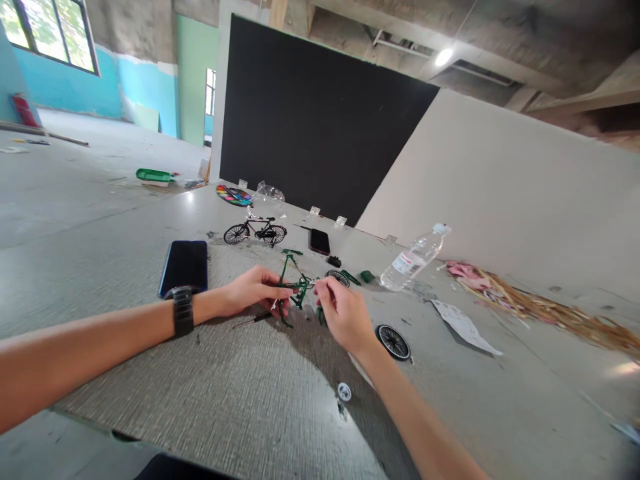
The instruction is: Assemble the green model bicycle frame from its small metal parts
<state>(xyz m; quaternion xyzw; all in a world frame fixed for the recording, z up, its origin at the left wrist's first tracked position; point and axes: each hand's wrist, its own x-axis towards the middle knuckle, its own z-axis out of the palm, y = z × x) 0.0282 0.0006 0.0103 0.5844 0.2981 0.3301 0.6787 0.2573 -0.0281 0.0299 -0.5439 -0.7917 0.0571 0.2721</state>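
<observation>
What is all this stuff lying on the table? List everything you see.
Green model bike frame: one, green, held between both hands.
Finished model bike: one, black, behind the hands.
Loose wheel: one, black, right of the right hand.
Large phone: one, dark blue, left side.
Small phone: one, black, beyond the frame.
Water bottle: one, clear, lying on its side at right.
Paint palette: one, multicoloured, far edge.
Paper sheet: one, white, right.
Left hand: one, black watch on its wrist, pinching the frame.
Right hand: one, pinching at the frame's right end.
</observation>
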